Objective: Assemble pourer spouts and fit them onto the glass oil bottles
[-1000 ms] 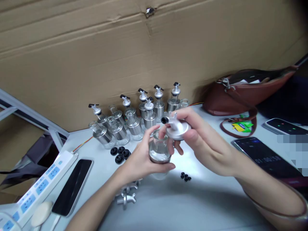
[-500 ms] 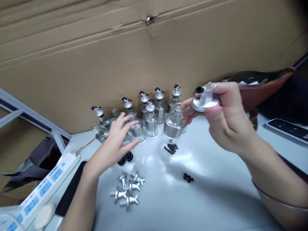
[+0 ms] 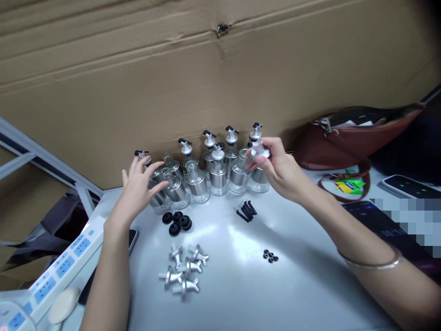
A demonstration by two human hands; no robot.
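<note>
My right hand [image 3: 279,168] pinches a silver pourer spout [image 3: 260,150] by its round base. It is in front of the right end of a bottle row, over a glass bottle with a metal band [image 3: 259,178]; whether the spout touches the neck I cannot tell. My left hand [image 3: 138,184] is open, fingers spread, in front of the leftmost bottles and partly hiding them. Nearest to it is an uncapped glass bottle [image 3: 176,191]. Another uncapped bottle [image 3: 198,184] stands beside that one. Several bottles behind carry silver spouts with black levers, such as this capped bottle [image 3: 218,172].
On the table lie black stoppers [image 3: 175,223], loose silver spouts [image 3: 186,273], black levers [image 3: 247,211] and small black caps [image 3: 270,256]. A power strip [image 3: 57,276] runs along the left. A brown bag [image 3: 344,142] and phones sit right; a cardboard wall [image 3: 172,92] stands behind.
My right hand has moved left and away from me with the spout, to the bottle row. My left hand has shifted left, uncovering the stoppers and the middle bottles.
</note>
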